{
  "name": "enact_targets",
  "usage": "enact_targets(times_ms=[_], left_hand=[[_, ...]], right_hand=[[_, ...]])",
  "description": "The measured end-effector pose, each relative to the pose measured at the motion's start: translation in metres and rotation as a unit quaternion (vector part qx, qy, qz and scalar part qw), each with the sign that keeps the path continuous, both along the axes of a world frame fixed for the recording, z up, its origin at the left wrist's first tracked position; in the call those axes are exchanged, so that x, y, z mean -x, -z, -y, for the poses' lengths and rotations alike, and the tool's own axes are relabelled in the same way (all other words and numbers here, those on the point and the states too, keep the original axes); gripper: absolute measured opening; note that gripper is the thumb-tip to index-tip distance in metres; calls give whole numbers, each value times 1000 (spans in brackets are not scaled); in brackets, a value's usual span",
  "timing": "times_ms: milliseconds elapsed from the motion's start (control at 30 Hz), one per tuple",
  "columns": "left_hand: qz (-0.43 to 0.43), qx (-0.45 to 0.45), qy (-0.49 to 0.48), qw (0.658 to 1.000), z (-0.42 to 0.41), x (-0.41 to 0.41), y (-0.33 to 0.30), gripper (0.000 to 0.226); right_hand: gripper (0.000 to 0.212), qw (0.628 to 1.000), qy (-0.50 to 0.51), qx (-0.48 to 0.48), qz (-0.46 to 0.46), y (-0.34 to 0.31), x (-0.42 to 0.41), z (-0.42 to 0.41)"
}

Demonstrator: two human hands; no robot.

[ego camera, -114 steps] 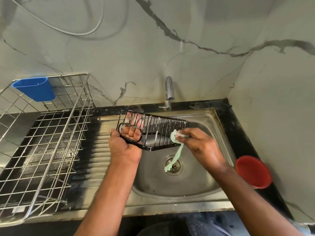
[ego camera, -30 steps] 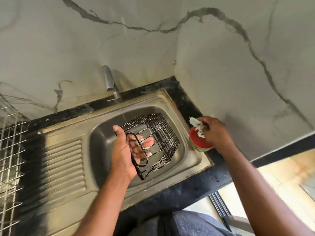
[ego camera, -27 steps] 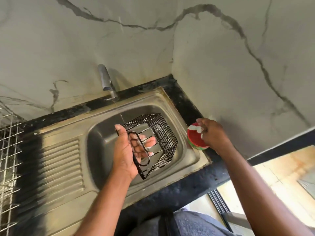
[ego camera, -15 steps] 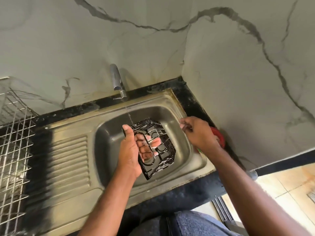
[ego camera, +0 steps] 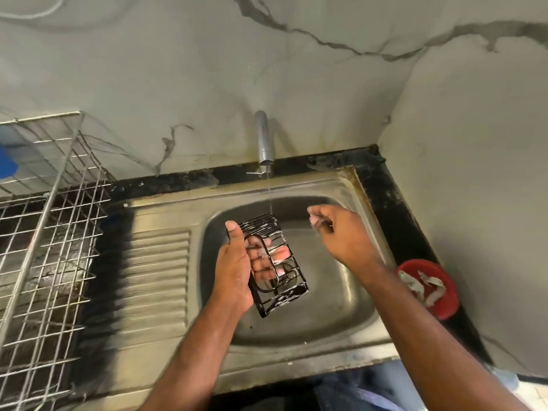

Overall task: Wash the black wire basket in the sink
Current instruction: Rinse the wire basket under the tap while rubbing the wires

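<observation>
My left hand (ego camera: pixel 237 268) grips the black wire basket (ego camera: pixel 275 295) by its side, fingers poking through the wires, and holds it tilted over the steel sink bowl (ego camera: pixel 341 304). Soap suds cling to the basket's wires. A thin stream of water falls from the tap (ego camera: pixel 264 140) onto the basket's upper end. My right hand (ego camera: pixel 338 229) hovers over the bowl just right of the basket, fingers loosely curled, holding nothing. The pale green scrub cloth (ego camera: pixel 421 287) lies in the red bowl (ego camera: pixel 444 298) on the counter at the right.
A wire dish rack (ego camera: pixel 50 232) stands on the left, with a blue cup (ego camera: pixel 7 164) hung on it. The ribbed drainboard (ego camera: pixel 157 277) lies between rack and bowl. Marble walls close the back and right; a black counter edge (ego camera: pixel 394 203) borders the sink.
My right hand dropped the scrub cloth into the red bowl and came back empty over the sink. My left hand turned the basket more upright under the running water.
</observation>
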State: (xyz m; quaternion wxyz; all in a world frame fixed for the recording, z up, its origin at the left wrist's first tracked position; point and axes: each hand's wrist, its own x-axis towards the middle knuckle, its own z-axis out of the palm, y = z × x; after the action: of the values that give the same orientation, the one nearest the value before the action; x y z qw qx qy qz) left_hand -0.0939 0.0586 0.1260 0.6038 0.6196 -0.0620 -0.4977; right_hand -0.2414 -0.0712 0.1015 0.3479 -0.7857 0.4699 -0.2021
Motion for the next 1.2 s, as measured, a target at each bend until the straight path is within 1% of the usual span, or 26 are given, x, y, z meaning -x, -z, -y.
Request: enact_targets(times_ms=[100,167,200,233,267,333,367,400,467,533,567,600,633,667,700,733,800,833,867,900,967,1000,1067,1133,1200], left_hand=[[29,-7,15,999,12,-12,6,69],[19,-20,17,999,22,-21,13,71],[-1,-28,20,999,28,-25,17,71],[-22,-36,25,999,34,-30,19,71],[-43,-44,31,998,40,-35,23,71],[-72,-54,43,995,50,-44,28,68],[-84,-56,48,994,55,-48,30,66],[-92,-57,53,993,60,-51,32,64],[-102,-50,57,992,68,-55,37,59],[-105,-39,60,992,76,-59,41,49],[-101,-32,62,992,79,-60,43,42],[-99,-24,67,993,82,-61,46,37],[-97,-16,74,992,85,-61,47,34],[-94,-8,82,992,88,-61,50,32],[-92,-2,84,992,91,-61,52,32],[-95,0,78,992,94,-62,54,36],[-107,2,63,992,99,-63,56,39],[-110,3,60,992,101,-63,57,37],[-108,3,62,992,102,-63,58,32],[-107,1,65,992,103,-63,58,25],[-103,-3,66,992,104,-64,59,18],[-100,-4,69,993,104,-64,61,19],[-88,-3,85,993,103,-62,62,22],[-75,-5,95,993,101,-60,63,21],[-66,-5,94,993,100,-60,64,20]], right_hand=[[25,998,0,-41,43,1,-35,10],[22,990,0,-105,95,4,-63,18],[21,979,6,-149,140,5,-78,23],[21,962,22,-198,188,4,-91,28],[23,937,44,-250,240,3,-104,35],[25,873,88,-356,322,-1,-125,45],[26,846,97,-402,337,-4,-132,50],[26,834,87,-435,328,-6,-137,54],[24,844,46,-456,278,-8,-138,62],[22,861,47,-436,257,-8,-135,70],[22,884,40,-407,228,-9,-132,71],[22,916,8,-364,170,-11,-127,71],[21,940,-49,-320,105,-14,-122,69],[20,949,-104,-290,62,-14,-117,67],[20,952,-124,-277,43,-14,-113,66],[20,958,-114,-259,39,-14,-109,67],[19,983,-84,-164,0,-11,-102,74],[21,986,-101,-132,-32,-11,-99,76],[24,983,-118,-129,-47,-8,-97,76],[27,983,-116,-140,-35,-6,-96,75],[28,988,-65,-143,1,-4,-96,73],[26,990,-55,-133,6,-4,-98,73],[25,988,-78,-133,-2,-1,-103,73],[21,986,-59,-154,29,0,-107,70],[18,986,-40,-151,53,-1,-111,72]])
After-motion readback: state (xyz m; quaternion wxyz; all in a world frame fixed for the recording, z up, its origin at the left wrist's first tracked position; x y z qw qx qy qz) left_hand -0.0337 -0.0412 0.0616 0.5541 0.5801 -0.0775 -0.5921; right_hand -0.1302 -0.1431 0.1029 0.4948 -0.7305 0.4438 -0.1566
